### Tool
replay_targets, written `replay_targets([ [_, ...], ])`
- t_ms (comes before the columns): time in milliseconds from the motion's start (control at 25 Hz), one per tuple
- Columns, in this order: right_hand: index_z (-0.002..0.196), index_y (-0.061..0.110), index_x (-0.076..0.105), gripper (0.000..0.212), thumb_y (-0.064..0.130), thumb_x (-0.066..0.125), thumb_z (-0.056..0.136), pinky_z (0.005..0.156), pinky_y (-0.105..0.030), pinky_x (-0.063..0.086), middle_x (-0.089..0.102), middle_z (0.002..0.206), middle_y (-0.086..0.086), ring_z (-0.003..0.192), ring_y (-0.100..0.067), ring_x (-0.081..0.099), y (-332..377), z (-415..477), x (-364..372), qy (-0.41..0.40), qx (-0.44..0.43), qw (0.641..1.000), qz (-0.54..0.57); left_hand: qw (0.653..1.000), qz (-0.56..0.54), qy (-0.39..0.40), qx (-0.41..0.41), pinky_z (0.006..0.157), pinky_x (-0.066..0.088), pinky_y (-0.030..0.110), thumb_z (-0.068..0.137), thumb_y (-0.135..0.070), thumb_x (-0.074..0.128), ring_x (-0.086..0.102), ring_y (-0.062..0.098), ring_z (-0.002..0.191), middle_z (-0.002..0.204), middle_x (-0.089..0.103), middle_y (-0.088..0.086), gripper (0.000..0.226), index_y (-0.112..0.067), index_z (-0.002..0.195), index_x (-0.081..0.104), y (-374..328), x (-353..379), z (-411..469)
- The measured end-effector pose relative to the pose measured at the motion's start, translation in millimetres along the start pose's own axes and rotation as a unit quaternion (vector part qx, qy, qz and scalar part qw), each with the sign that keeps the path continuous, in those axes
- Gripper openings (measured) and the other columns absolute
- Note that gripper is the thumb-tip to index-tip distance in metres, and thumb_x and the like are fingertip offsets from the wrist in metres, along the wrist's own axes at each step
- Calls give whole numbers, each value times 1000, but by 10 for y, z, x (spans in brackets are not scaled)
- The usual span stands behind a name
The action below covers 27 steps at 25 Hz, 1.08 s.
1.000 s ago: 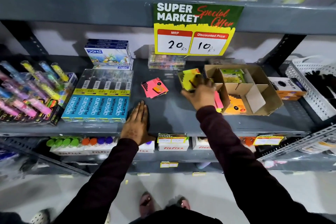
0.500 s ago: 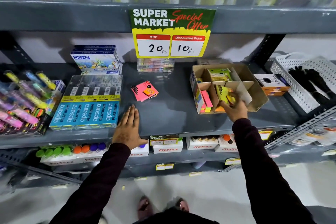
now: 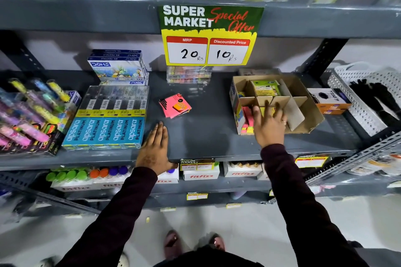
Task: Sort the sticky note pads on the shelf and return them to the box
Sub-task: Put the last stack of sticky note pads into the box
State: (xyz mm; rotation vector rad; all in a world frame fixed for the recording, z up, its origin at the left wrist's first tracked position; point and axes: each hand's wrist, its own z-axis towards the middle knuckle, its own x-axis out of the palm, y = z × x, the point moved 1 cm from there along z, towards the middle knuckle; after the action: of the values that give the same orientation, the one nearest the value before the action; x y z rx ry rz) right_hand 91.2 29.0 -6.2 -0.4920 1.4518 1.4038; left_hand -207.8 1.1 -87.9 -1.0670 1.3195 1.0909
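Observation:
A pink sticky note pad (image 3: pixel 174 105) with an orange label lies loose in the middle of the grey shelf (image 3: pixel 208 132). To its right stands the cardboard box (image 3: pixel 303 93) with dividers, holding a green pad (image 3: pixel 265 89) at the back and pink and yellow pads (image 3: pixel 246 120) at the front left. My right hand (image 3: pixel 269 124) hovers over the box's front middle compartment, fingers spread, with a yellow pad partly hidden beneath it. My left hand (image 3: pixel 155 149) rests flat on the shelf's front edge, holding nothing.
Blue Apsara pencil boxes (image 3: pixel 106 125) and DOMS boxes (image 3: pixel 118 67) sit left of the loose pad, highlighters (image 3: pixel 30 115) farther left. A white basket (image 3: pixel 364 97) and a small orange box (image 3: pixel 329 102) stand right of the cardboard box. A price sign (image 3: pixel 209 34) hangs above.
My right hand carried the yellow pad from the shelf into the box, released it and now has spread fingers above it. My left hand stayed on the shelf edge.

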Motion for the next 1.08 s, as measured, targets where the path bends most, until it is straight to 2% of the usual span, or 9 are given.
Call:
replay_targets([
  [40,134,3,50,75,55,23,87,109,-49,36,43,138,-33,128,-48,38,204,-63,22,-9,-38,999,24,1000,-3,-6,-1,116,5,35,50,-52,82,29,35,135,146,28,27,120,9,136,25,9,8,6],
  [120,135,4,48,72,55,32,88,106,-46,39,44,137,-31,128,-46,40,616,-157,172,55,-87,993,53,999,-28,-16,-1,116,11,37,47,-52,83,27,34,136,147,27,26,123,8,137,24,5,-10,-6],
  [240,144,4,35,70,48,50,92,112,-41,30,35,147,-27,137,-40,32,1103,-149,555,207,-137,969,16,997,-78,-26,2,111,19,43,43,-55,83,24,36,137,149,23,25,130,8,139,20,-19,-54,-19],
  [400,147,2,25,88,54,59,84,116,-42,22,34,147,-24,137,-37,31,1438,-29,1067,287,-193,936,-69,996,-86,7,12,105,30,50,41,-61,80,37,42,129,141,36,30,128,12,133,29,-2,-68,-3],
  [680,143,-2,27,94,60,56,79,115,-43,25,35,144,-25,135,-38,32,1648,92,1409,271,-179,935,-141,998,-61,-11,7,111,-5,33,61,-61,70,4,33,142,153,3,22,125,7,141,3,-20,-94,-7],
  [800,143,-1,28,94,58,59,77,114,-43,27,35,143,-24,135,-39,30,1677,110,1433,275,-155,940,-133,997,-69,-27,8,110,-7,31,62,-63,68,0,31,142,154,-2,21,126,5,141,-1,-10,-51,-13],
  [920,144,-1,25,96,57,61,77,114,-44,29,33,145,-24,136,-41,29,1686,116,1413,268,-140,945,-121,997,-71,-14,11,111,-4,33,58,-63,71,6,32,142,153,3,22,128,6,141,3,-12,-62,3],
  [1000,143,-2,27,94,57,61,78,114,-43,29,37,143,-25,135,-39,32,1639,96,1348,254,-152,945,-138,999,-52,-1,15,112,14,39,50,-63,76,23,37,137,149,20,27,128,11,138,18,-4,-65,17],
  [1080,139,-1,35,89,58,60,77,112,-43,29,45,139,-23,130,-36,40,1513,62,1208,238,-164,945,-151,997,-73,4,16,102,36,48,39,-57,84,43,42,125,137,41,31,124,14,129,36,3,-53,19],
])
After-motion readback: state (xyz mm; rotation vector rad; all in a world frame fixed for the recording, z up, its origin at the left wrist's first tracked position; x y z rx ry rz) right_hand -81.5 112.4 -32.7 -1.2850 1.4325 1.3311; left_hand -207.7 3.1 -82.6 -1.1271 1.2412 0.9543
